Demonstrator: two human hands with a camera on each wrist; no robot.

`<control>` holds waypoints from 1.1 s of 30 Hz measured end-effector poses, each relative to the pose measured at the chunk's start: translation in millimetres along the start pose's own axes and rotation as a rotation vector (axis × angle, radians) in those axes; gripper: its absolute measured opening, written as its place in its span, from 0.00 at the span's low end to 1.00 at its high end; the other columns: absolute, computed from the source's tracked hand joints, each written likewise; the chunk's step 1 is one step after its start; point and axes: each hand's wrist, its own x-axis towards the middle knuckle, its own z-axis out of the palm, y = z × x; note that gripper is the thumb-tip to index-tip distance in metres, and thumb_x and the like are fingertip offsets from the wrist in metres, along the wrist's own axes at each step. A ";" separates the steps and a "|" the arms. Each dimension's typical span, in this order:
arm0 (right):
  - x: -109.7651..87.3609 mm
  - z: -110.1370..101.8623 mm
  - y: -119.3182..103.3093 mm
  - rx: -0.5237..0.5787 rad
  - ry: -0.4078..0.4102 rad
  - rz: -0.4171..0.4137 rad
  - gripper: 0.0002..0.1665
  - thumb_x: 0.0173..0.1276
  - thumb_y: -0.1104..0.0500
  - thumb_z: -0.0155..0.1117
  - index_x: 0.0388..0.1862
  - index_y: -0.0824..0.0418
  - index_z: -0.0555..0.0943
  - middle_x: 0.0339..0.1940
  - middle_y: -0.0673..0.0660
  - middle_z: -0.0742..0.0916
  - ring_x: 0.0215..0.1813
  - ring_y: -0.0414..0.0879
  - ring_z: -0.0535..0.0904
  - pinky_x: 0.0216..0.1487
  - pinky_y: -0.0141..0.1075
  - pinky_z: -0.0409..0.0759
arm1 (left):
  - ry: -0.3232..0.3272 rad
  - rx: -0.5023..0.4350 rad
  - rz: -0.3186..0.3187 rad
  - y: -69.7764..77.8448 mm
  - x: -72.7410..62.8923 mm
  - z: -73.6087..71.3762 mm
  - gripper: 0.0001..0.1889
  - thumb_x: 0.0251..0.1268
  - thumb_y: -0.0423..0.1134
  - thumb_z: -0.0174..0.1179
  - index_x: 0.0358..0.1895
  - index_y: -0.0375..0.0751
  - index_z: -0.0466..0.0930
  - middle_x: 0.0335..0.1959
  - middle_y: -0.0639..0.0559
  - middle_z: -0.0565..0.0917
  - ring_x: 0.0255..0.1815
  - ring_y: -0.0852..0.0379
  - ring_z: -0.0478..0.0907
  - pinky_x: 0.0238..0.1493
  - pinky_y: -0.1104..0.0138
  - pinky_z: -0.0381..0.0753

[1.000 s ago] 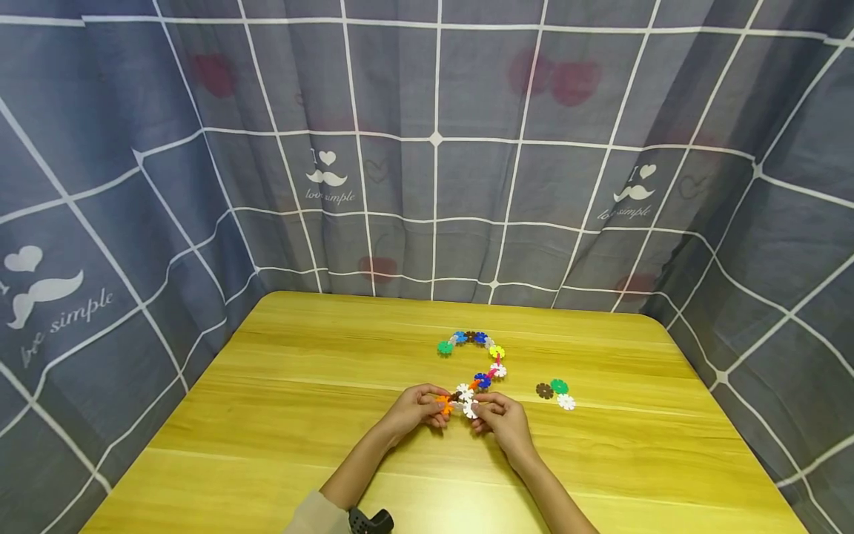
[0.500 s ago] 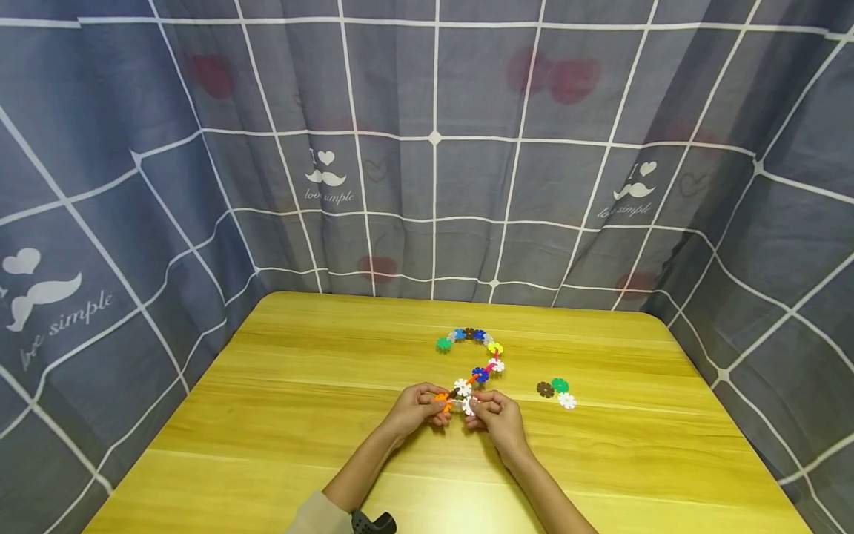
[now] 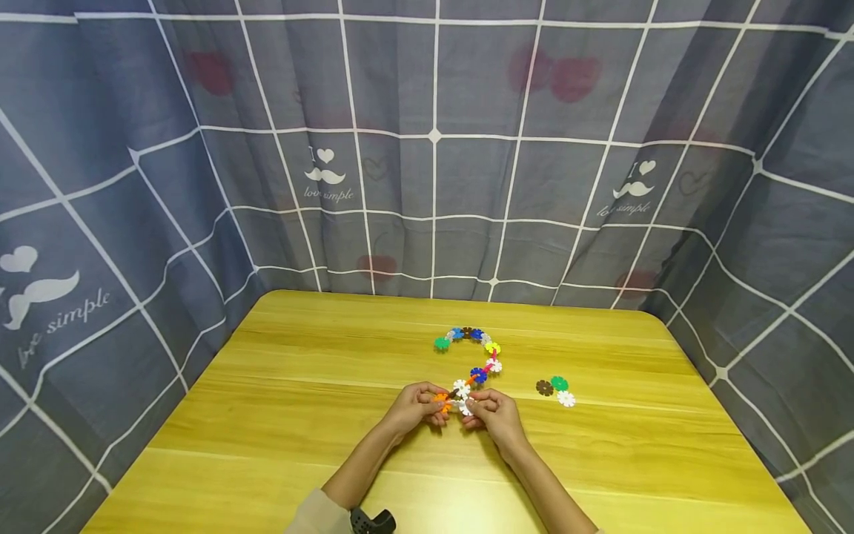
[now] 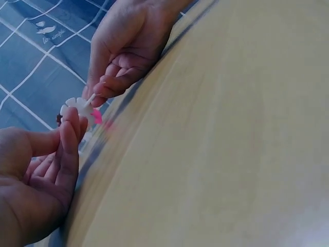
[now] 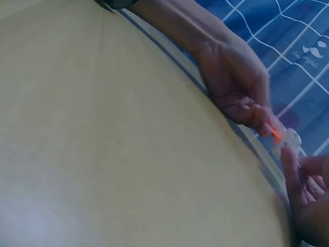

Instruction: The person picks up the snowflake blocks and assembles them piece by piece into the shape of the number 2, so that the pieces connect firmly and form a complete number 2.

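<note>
In the head view my left hand (image 3: pixel 415 408) pinches an orange snowflake disc (image 3: pixel 441 403) at the near end of a linked chain. A white snowflake disc (image 3: pixel 465 408) is pinched between the thumb and fingers of my right hand (image 3: pixel 500 423), just right of the orange one. Between them a pale disc shows edge-on, partly hidden by fingers. Beyond the hands the chain curves away through a white disc (image 3: pixel 462 388), a blue disc (image 3: pixel 478 375) and a yellow disc (image 3: pixel 492 348), ending at a green disc (image 3: pixel 442 343). The left wrist view shows both hands' fingertips meeting around the white pieces (image 4: pixel 77 106).
To the right of the chain lie three loose discs: brown (image 3: pixel 544 388), green (image 3: pixel 559 383) and white (image 3: pixel 565 399). They rest on a wooden table (image 3: pixel 267 415). A grey checked curtain (image 3: pixel 400 178) encloses the table's back and sides.
My right hand has shifted slightly left with the white disc, closer to the orange one. The chain has slid a little leftward. My left hand holds nearly the same place.
</note>
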 end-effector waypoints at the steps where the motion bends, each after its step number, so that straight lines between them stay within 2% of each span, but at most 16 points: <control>1: -0.5 0.2 -0.3 -0.004 -0.002 0.004 0.14 0.61 0.73 0.59 0.45 0.80 0.71 0.25 0.62 0.84 0.22 0.47 0.81 0.29 0.39 0.82 | -0.002 0.003 -0.001 0.6 -0.8 0.7 0.12 0.63 0.22 0.52 0.49 0.20 0.70 0.27 0.32 0.82 0.21 0.57 0.81 0.28 0.68 0.81; 7: -3.6 2.4 -0.5 -0.042 0.016 -0.022 0.15 0.62 0.72 0.59 0.46 0.80 0.71 0.25 0.64 0.84 0.22 0.48 0.81 0.29 0.39 0.82 | 0.011 0.027 -0.003 2.1 -2.3 3.8 0.13 0.63 0.23 0.52 0.50 0.21 0.70 0.27 0.34 0.82 0.22 0.54 0.81 0.28 0.67 0.82; 9: -3.3 2.0 -0.3 -0.083 0.021 -0.070 0.15 0.63 0.70 0.60 0.46 0.78 0.72 0.24 0.66 0.83 0.22 0.49 0.82 0.28 0.40 0.82 | 0.021 0.038 -0.001 1.9 -0.6 4.0 0.13 0.64 0.25 0.53 0.50 0.22 0.71 0.28 0.33 0.82 0.23 0.53 0.82 0.28 0.65 0.82; 12: -1.3 -2.7 1.1 -0.229 0.047 -0.185 0.13 0.64 0.66 0.61 0.45 0.72 0.75 0.22 0.64 0.83 0.20 0.50 0.81 0.24 0.40 0.82 | 0.035 0.086 0.008 1.9 1.3 3.3 0.13 0.64 0.27 0.54 0.51 0.25 0.71 0.28 0.34 0.82 0.23 0.50 0.82 0.27 0.64 0.82; 14: 1.2 -10.5 3.0 -0.340 0.088 -0.286 0.11 0.65 0.63 0.60 0.43 0.68 0.77 0.20 0.61 0.83 0.19 0.49 0.80 0.21 0.38 0.81 | 0.051 0.159 0.017 1.4 1.3 1.2 0.13 0.64 0.29 0.55 0.50 0.28 0.73 0.26 0.37 0.82 0.22 0.50 0.81 0.23 0.65 0.81; 16: 4.3 -22.8 4.4 -0.439 0.155 -0.387 0.08 0.65 0.62 0.60 0.40 0.65 0.79 0.19 0.57 0.83 0.18 0.45 0.79 0.19 0.35 0.79 | 0.071 0.274 0.051 0.6 0.8 -2.2 0.12 0.63 0.30 0.56 0.49 0.31 0.74 0.24 0.41 0.82 0.19 0.52 0.80 0.18 0.67 0.79; 19: 8.9 -47.4 3.8 -0.541 0.286 -0.525 0.05 0.65 0.62 0.61 0.35 0.64 0.81 0.19 0.54 0.83 0.19 0.40 0.77 0.18 0.29 0.76 | 0.098 0.492 0.144 -1.0 0.0 -8.1 0.11 0.62 0.33 0.59 0.46 0.36 0.78 0.22 0.50 0.80 0.17 0.59 0.77 0.16 0.71 0.75; 22: 10.8 -74.6 -1.5 -0.644 0.452 -0.601 0.03 0.63 0.64 0.63 0.33 0.63 0.82 0.20 0.52 0.82 0.21 0.38 0.74 0.21 0.25 0.72 | 0.126 0.674 0.258 -0.8 -0.9 -11.8 0.11 0.60 0.36 0.62 0.45 0.38 0.80 0.24 0.54 0.79 0.19 0.62 0.73 0.19 0.73 0.72; 25: 11.2 -100.2 -8.3 -0.735 0.591 -0.585 0.05 0.62 0.64 0.63 0.35 0.65 0.82 0.24 0.55 0.82 0.27 0.43 0.72 0.29 0.28 0.69 | 0.194 0.768 0.350 -1.3 -1.5 -12.3 0.15 0.56 0.41 0.65 0.46 0.39 0.79 0.29 0.52 0.77 0.22 0.60 0.71 0.23 0.72 0.72; 27: 11.3 -114.6 -11.5 -0.778 0.620 -0.531 0.09 0.63 0.63 0.63 0.39 0.68 0.81 0.29 0.60 0.81 0.33 0.49 0.70 0.34 0.34 0.65 | 0.235 0.777 0.394 -2.4 -1.3 -10.6 0.18 0.55 0.42 0.66 0.48 0.40 0.79 0.34 0.49 0.76 0.27 0.57 0.73 0.27 0.70 0.73; 29: 11.2 -125.3 -13.2 -0.831 0.599 -0.462 0.15 0.64 0.60 0.62 0.44 0.70 0.80 0.36 0.65 0.80 0.39 0.54 0.68 0.36 0.38 0.62 | 0.251 0.761 0.421 -4.0 -0.6 -7.0 0.20 0.54 0.44 0.67 0.49 0.42 0.78 0.39 0.47 0.74 0.32 0.54 0.73 0.32 0.68 0.75; 33: 10.6 -133.2 -13.4 -0.990 0.515 -0.369 0.24 0.63 0.54 0.63 0.50 0.72 0.78 0.46 0.72 0.75 0.45 0.61 0.65 0.40 0.46 0.63 | 0.208 0.775 0.425 -7.7 1.5 1.6 0.19 0.54 0.47 0.66 0.50 0.48 0.79 0.45 0.49 0.71 0.43 0.54 0.72 0.42 0.62 0.74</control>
